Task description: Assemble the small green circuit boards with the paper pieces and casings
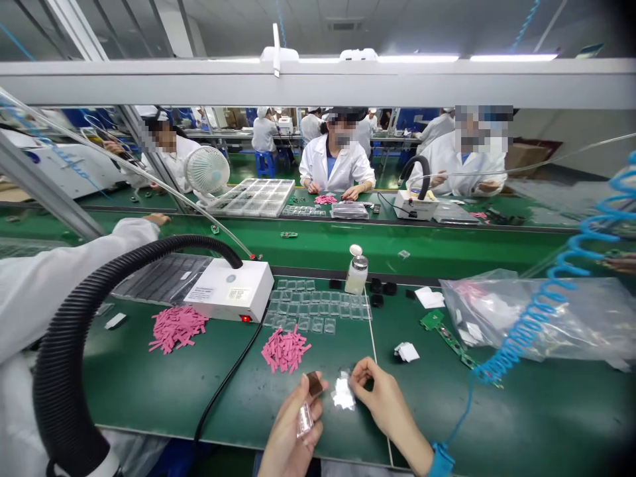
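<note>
Right, L hand [293,421] first: thumb and forefinger pinching a flat, dark brown square [314,384], glossy clear plastic piece [305,420] tucked lower against the curled fingers. Both up off the bench [149,384], near its front edge. R hand [380,391] is just beside a small pile of shiny silver-white bits [342,392], fingers bent, thumb and forefinger close together; can't tell if they're pinching one. Blue band [440,460] on that wrist, springy blue coil cord [541,318] nearby.

Bench is smooth, dark green. Two heaps of thin, matte pink strips, approx. dozens each: one [285,349] just beyond L hand, t'other [177,328] farther left. Clear, flat plastic squares [316,307] in about four rows, too many to count surely. One squat bottle [356,278], metal-look top, round lid flipped up. One crinkly clear bag [561,318] on the right w/ a green circuit board [431,320] beside it.

One white box [258,291] w/ a fat, ribbed black hose [64,358] and one red-lit switch [245,318]. Two labels [238,294] on it, print too small to read. Across the way, three white-coated co-workers [334,165], seated.
</note>
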### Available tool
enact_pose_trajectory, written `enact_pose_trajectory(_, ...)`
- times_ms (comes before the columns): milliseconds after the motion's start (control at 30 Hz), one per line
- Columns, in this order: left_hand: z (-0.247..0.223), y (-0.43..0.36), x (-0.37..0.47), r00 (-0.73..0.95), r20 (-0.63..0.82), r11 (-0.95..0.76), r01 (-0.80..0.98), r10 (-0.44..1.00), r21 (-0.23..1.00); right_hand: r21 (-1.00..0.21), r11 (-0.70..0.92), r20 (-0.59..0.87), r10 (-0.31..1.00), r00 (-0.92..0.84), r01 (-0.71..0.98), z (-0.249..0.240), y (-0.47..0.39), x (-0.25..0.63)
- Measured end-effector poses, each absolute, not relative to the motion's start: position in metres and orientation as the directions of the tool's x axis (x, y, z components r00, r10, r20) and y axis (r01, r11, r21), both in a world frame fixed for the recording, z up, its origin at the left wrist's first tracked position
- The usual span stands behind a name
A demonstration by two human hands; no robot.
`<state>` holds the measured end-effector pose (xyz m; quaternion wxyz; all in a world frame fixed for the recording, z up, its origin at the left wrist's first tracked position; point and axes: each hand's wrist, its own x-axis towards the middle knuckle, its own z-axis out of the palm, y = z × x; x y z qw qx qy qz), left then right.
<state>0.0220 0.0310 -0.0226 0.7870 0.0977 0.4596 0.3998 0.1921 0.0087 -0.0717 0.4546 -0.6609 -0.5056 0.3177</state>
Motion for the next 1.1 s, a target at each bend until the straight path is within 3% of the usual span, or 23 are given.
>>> enact_pose_trajectory(100, -0.026, 0.031, 0.021, 0.238, -0.623, 0.646, -0.486, 0.746, 0.588, -0.888, -0.053, 0.098, 0.949, 0.300, 0.457, -0.075, 0.009, 0.193)
enact_pose_trajectory(167, -0.030, 0.031, 0.019, 0.234, -0.561, 0.607, -0.350, 0.794, 0.714, -0.880, -0.033, 0.123, 0.948, 0.294, 0.474, -0.072, 0.010, 0.194)
enact_pose_trajectory(300, -0.035, 0.030, 0.014, 0.204, -0.251, 0.230, 0.122, 0.946, 0.966, -0.906, 0.017, 0.102, 0.979, 0.178, 0.424, -0.050, 0.009, 0.191)
enact_pose_trajectory(367, -0.036, 0.028, 0.011, 0.242, -0.087, 0.007, 0.314, 0.966, 0.949, -0.935, 0.057, 0.070, 0.997, 0.023, 0.349, -0.035, 0.007, 0.188)
enact_pose_trajectory(467, -0.036, 0.027, 0.006, 0.353, 0.029, -0.210, 0.485, 0.935, 0.849, -0.957, 0.083, 0.041, 0.987, -0.153, 0.279, -0.018, 0.004, 0.184)
enact_pose_trajectory(700, -0.034, 0.029, -0.004, 0.456, 0.261, -0.499, 0.545, 0.851, 0.674, -0.970, 0.025, -0.014, 0.988, -0.156, 0.243, -0.012, 0.005, 0.183)
enact_pose_trajectory(800, -0.028, 0.028, -0.005, 0.483, 0.239, -0.490, 0.500, 0.842, 0.715, -0.975, 0.050, 0.010, 0.983, -0.183, 0.218, -0.011, 0.004, 0.184)
enact_pose_trajectory(867, -0.023, 0.028, -0.004, 0.462, 0.167, -0.393, 0.453, 0.871, 0.800, -0.974, 0.087, 0.051, 0.983, -0.175, 0.208, -0.010, 0.003, 0.185)
enact_pose_trajectory(1000, -0.015, 0.032, -0.002, 0.327, -0.076, 0.006, 0.210, 0.942, 0.978, -0.972, 0.183, 0.176, 0.983, -0.058, 0.151, -0.014, 0.001, 0.181)
enact_pose_trajectory(1100, -0.017, 0.037, 0.000, 0.376, -0.206, 0.262, -0.102, 0.903, 0.960, -0.966, 0.251, 0.255, 0.964, 0.080, 0.056, -0.018, -0.003, 0.170)
